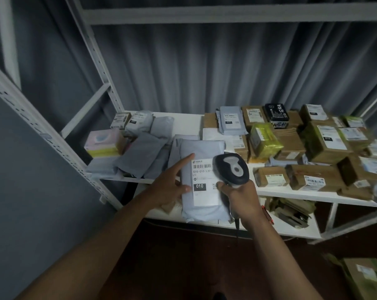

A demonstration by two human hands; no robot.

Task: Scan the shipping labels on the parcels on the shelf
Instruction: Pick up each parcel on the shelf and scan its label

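While the scan ran, holdings were:
Right hand (241,197): clamped round scanner (231,169) handle.
Left hand (172,185): fingers straight, steadying grey parcel (201,169).
Label (204,182): directly beneath scanner head, between both hands.

I am reaching both of my bare arms forward and a little down. My left arm is coming in from the lower left, and my left hand (169,185) is lying open with the pointing finger straight out and the thumb sticking to the side. The other fingers are resting loose. My right arm is coming up from the lower right. My right hand (240,199) is curling its fingers tight in a grip, with the back of the hand facing me.
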